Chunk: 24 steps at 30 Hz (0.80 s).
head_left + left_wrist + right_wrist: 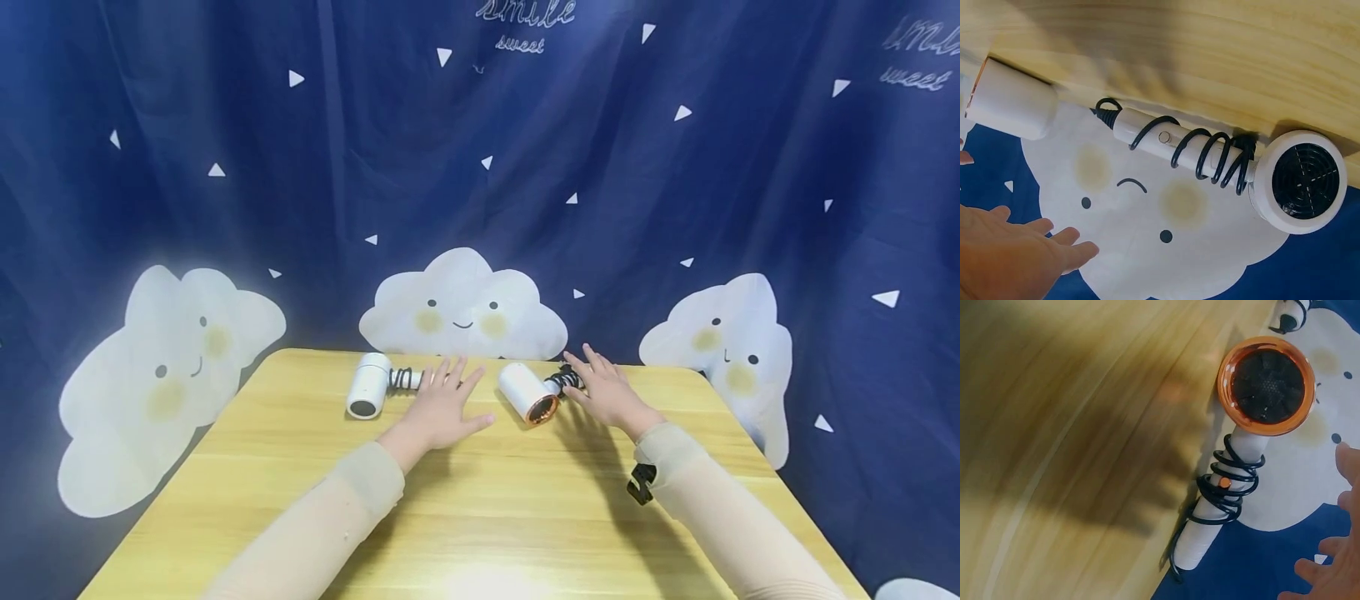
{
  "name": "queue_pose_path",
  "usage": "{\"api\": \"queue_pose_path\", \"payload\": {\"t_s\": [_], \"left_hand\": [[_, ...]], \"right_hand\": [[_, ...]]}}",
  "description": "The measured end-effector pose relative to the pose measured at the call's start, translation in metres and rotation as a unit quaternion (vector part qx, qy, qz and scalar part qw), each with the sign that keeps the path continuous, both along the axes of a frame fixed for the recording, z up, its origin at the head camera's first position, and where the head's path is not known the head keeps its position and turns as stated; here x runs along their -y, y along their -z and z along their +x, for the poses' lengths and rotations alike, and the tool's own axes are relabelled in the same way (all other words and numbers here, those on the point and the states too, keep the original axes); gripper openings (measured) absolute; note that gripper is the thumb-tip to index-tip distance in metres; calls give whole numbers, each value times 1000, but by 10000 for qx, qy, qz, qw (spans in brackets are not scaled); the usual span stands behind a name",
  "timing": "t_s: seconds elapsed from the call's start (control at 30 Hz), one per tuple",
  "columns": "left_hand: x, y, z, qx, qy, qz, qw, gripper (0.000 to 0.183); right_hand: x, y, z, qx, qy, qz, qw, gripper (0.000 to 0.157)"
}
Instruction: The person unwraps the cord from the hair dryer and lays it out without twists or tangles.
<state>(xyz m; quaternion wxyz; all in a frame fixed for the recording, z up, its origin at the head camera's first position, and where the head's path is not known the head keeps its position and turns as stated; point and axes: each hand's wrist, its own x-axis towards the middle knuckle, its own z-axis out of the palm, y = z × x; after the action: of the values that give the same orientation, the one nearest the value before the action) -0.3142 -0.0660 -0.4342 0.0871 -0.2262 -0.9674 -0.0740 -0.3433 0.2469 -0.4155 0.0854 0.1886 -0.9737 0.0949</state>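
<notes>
Two white hair dryers lie near the far edge of the table. The left hair dryer (pixel 369 387) has a black cord coiled round its handle (pixel 1185 147), and its round black grille (pixel 1305 181) shows in the left wrist view. An orange-copper ring (pixel 1266 385) rims the right hair dryer (pixel 525 390), whose handle (pixel 1210 506) is also wrapped in black cord. My left hand (pixel 442 408), fingers spread, is over the end of the left dryer's handle, partly hiding it. My right hand (pixel 606 392) is spread beside the right dryer's handle, holding nothing.
The light wooden table (pixel 480 492) ends at a dark blue curtain (pixel 480 167) printed with smiling clouds (pixel 465 312) and white triangles. A black clip-like piece (pixel 641 483) hangs at the right sleeve. Shadows of the arms fall on the tabletop.
</notes>
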Motion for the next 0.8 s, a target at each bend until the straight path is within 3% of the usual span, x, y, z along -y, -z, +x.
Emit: {"api": "queue_pose_path", "payload": {"t_s": [0.37,0.63,0.8], "left_hand": [[-11,4,-2,51,-28,-1,10000,88],[-26,3,1,409,194,564,9974,86],[-32,4,0,454,139,596,9971,86]], "right_hand": [[-2,6,-3,46,0,-2,10000,62],[-1,11,-10,212,58,-172,9996,62],[0,14,-17,238,47,-205,9995,63]]}}
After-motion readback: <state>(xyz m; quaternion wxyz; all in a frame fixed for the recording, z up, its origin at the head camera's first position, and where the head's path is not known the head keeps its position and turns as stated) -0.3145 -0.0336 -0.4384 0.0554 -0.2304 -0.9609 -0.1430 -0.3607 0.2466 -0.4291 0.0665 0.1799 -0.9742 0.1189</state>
